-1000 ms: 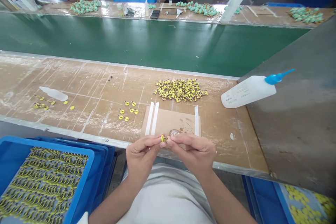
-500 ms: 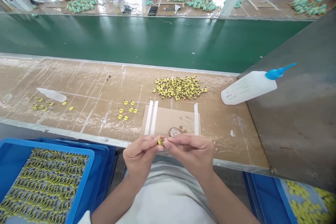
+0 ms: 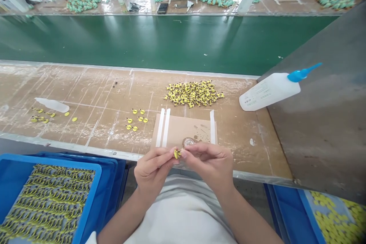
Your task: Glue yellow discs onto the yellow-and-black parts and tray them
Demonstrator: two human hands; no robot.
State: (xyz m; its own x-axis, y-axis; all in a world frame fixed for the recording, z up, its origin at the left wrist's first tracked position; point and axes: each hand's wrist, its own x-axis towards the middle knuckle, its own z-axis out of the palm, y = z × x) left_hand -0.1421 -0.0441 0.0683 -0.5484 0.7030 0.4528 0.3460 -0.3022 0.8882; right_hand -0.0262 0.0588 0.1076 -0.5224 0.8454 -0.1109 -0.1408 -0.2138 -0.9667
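Between my two hands, just over the table's near edge, is a small yellow piece (image 3: 176,154). My left hand (image 3: 154,167) pinches its round yellow part between thumb and fingers. From the other side, my right hand (image 3: 213,164) closes thumb and forefinger on its other end, mostly hidden by the fingertips. Behind them a brown cardboard sheet (image 3: 180,129) lies under white tape strips, with a small round glossy dish (image 3: 189,142) on it. Farther back is a heap of small yellow-and-black parts (image 3: 194,93). Several yellow discs with dark parts (image 3: 135,120) lie to the left.
A white bottle with a blue nozzle (image 3: 270,90) leans at the right beside a metal panel (image 3: 323,122). A small clear bottle (image 3: 54,105) lies at left. Blue trays (image 3: 98,183) of yellow pieces flank me. Across the green belt (image 3: 128,42), two people sit by mint-green parts.
The view has shifted slightly. My hands stay together, and the yellow piece between my fingertips has turned a little, showing more of its side.
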